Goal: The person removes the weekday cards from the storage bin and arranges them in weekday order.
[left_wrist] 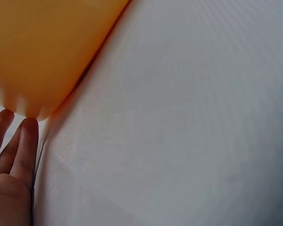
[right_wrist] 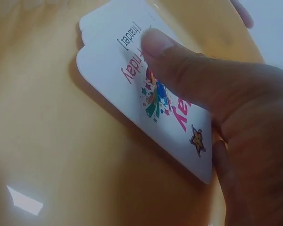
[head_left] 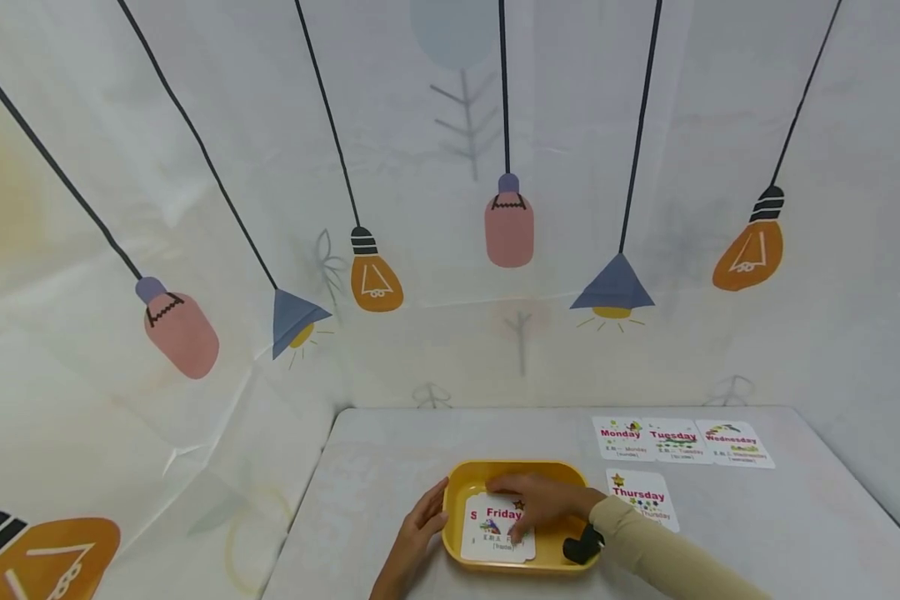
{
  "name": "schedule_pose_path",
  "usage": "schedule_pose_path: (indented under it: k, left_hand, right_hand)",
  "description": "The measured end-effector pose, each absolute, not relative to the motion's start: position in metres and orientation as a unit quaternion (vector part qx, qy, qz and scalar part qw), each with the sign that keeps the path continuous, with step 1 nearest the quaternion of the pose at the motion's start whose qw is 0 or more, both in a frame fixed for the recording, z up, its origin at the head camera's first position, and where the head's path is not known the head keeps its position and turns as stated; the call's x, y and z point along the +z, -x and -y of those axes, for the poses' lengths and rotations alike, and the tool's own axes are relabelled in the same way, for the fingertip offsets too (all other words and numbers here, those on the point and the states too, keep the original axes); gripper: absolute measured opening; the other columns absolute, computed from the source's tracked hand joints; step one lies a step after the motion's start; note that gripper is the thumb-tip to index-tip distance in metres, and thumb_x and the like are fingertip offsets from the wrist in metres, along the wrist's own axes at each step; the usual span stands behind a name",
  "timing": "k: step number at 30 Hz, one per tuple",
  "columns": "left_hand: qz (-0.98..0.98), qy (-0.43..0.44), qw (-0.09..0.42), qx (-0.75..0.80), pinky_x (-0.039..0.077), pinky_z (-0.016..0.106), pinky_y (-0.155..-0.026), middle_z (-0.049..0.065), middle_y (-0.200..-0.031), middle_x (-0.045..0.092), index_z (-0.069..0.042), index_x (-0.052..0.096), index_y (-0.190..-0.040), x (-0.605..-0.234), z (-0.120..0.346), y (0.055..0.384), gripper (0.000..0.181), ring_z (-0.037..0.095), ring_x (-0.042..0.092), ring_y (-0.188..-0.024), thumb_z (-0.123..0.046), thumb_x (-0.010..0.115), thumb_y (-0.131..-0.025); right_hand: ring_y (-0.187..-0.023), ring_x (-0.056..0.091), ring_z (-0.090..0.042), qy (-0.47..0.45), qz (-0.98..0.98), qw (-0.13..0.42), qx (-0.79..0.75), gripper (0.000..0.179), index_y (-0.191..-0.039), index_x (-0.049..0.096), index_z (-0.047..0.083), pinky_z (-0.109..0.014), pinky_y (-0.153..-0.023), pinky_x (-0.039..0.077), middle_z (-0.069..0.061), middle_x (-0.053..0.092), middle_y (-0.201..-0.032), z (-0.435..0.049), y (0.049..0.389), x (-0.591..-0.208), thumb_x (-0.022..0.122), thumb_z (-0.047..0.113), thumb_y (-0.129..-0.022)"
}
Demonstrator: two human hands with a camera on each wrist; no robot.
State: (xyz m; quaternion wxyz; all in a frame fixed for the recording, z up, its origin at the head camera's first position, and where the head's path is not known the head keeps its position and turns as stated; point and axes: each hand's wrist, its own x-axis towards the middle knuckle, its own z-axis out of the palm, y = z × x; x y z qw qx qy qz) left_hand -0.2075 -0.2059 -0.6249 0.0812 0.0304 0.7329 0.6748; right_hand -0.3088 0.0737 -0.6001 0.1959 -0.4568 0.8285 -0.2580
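A yellow tray (head_left: 552, 546) stands near the table's front with white day cards inside. On top lies the Friday card (head_left: 495, 546), partly covering another card (head_left: 469, 537) whose red "S" peeks out at the left. My right hand (head_left: 547, 502) reaches into the tray and pinches the Friday card, thumb on its printed face and fingers at its star-marked edge in the right wrist view. Part of those fingers is hidden behind the card. My left hand (head_left: 414, 533) touches the tray's left side with extended fingers, their tips against the wall in the left wrist view.
Monday (head_left: 622, 439), Tuesday (head_left: 677, 442) and Wednesday (head_left: 733, 445) cards lie in a row at the table's back right. Below them is a Thursday card (head_left: 640, 492), partly behind the right forearm. A lamp-patterned cloth (head_left: 435, 350) hangs behind the table.
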Motion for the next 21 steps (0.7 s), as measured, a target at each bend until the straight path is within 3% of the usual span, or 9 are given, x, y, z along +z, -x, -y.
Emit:
schedule_pose_path:
  k: [8, 21]
  left_hand:
    - [-0.727, -0.035, 0.079, 0.681, 0.051, 0.029, -0.104, 0.017, -0.160, 0.037, -0.016, 0.038, -0.155, -0.6266, 0.2046, 0.2072, 0.058, 0.037, 0.040, -0.144, -0.032, 0.056, -0.102]
    - [-0.732, -0.047, 0.071, 0.676, 0.050, 0.023, -0.102, 0.015, -0.160, 0.036, -0.018, 0.038, -0.155, -0.6309, 0.2044, 0.2069, 0.056, 0.036, 0.039, -0.145, -0.031, 0.054, -0.103]
  right_hand:
    - [-0.143, 0.043, -0.019, 0.471, -0.824, 0.202, -0.241, 0.096, -0.155, 0.037, 0.017, -0.039, -0.118, 0.038, -0.002, 0.041, -0.159, -0.0765, 0.3029, -0.6034, 0.075, 0.061, -0.079]
    - [-0.144, 0.043, -0.021, 0.464, -0.829, 0.205, -0.236, 0.088, -0.156, 0.036, 0.018, -0.042, -0.118, 0.037, -0.001, 0.040, -0.160, -0.0757, 0.3018, -0.5981, 0.076, 0.049, -0.084]
